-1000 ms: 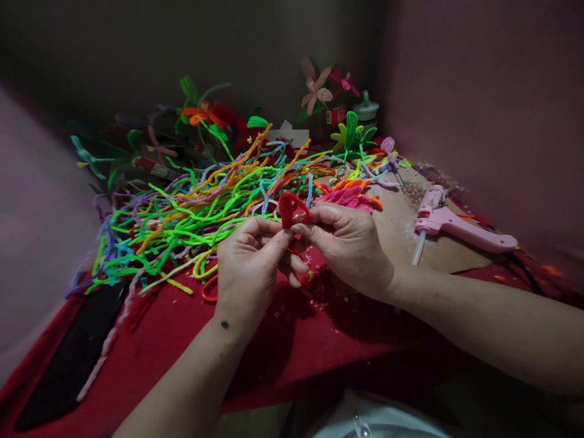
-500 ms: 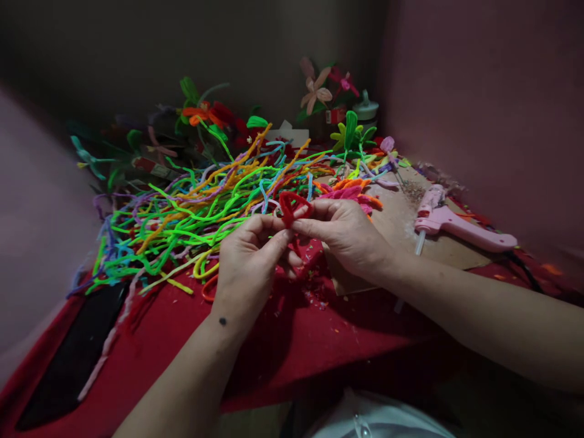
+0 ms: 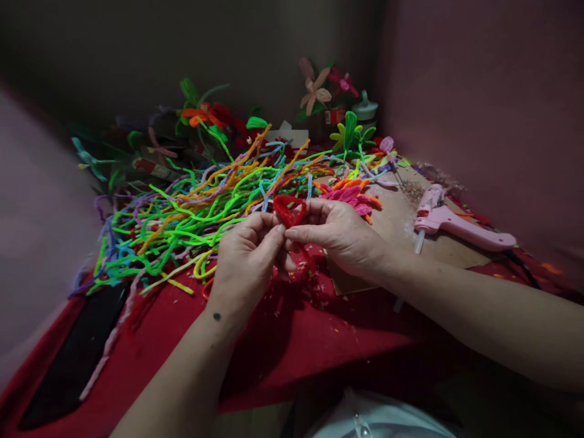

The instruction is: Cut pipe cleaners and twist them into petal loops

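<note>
A red pipe cleaner (image 3: 288,214), bent into loops, is held up between both hands above the table. My left hand (image 3: 253,249) pinches its lower part between thumb and fingers. From the other side my right hand (image 3: 340,234) grips the looped part, its thumb meeting the left fingertips. The fingers hide where the loops join, and a red tail seems to hang below them. Just behind the hands spreads a heap of coloured pipe cleaners (image 3: 196,201). Beyond the right hand lies a pink and orange fuzzy flower (image 3: 349,198).
A pink glue gun (image 3: 465,228) rests on a cardboard sheet (image 3: 392,222) at the right. To the left, a black flat object (image 3: 75,359) lies on the red tablecloth (image 3: 182,365). Finished fuzzy flowers (image 3: 314,88) and a lidded jar (image 3: 365,109) stand at the back.
The red loops have turned and shifted slightly left, showing flatter and wider. The fingers of both hands have moved a little around them. The other things lie as before.
</note>
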The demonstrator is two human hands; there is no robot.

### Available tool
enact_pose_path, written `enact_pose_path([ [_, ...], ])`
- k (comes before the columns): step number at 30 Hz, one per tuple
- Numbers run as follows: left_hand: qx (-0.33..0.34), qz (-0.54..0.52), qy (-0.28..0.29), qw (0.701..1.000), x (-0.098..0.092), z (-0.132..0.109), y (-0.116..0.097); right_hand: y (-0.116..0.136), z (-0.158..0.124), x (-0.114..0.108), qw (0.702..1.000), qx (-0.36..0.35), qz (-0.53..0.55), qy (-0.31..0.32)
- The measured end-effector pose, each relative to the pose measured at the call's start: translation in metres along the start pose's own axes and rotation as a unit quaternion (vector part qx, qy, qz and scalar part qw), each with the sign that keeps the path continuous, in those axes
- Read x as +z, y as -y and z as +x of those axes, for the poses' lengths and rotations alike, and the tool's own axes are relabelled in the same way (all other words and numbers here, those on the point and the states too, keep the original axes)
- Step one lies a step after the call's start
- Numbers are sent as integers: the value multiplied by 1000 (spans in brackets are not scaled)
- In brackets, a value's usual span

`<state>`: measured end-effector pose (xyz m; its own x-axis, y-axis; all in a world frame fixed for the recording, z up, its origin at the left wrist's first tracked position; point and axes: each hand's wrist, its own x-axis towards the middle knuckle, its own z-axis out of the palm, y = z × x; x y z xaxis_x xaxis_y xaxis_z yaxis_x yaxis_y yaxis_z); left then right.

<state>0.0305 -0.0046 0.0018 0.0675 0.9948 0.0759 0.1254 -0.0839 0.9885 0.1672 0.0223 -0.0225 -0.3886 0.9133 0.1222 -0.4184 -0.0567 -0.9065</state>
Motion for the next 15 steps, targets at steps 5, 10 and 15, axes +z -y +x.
enact_pose_path([
  [5, -24, 34, 26, 999, -3, 1, -2, -2, 2, -2, 999, 25, 21, -7],
  [10, -67, 64, 80, 992, -10, 4, -7, -3, 3, -4, 999, 17, 3, -44],
  [15, -108, 140, 121, 977, -16, 4, -10, -3, 3, -4, 997, -5, -59, -58],
])
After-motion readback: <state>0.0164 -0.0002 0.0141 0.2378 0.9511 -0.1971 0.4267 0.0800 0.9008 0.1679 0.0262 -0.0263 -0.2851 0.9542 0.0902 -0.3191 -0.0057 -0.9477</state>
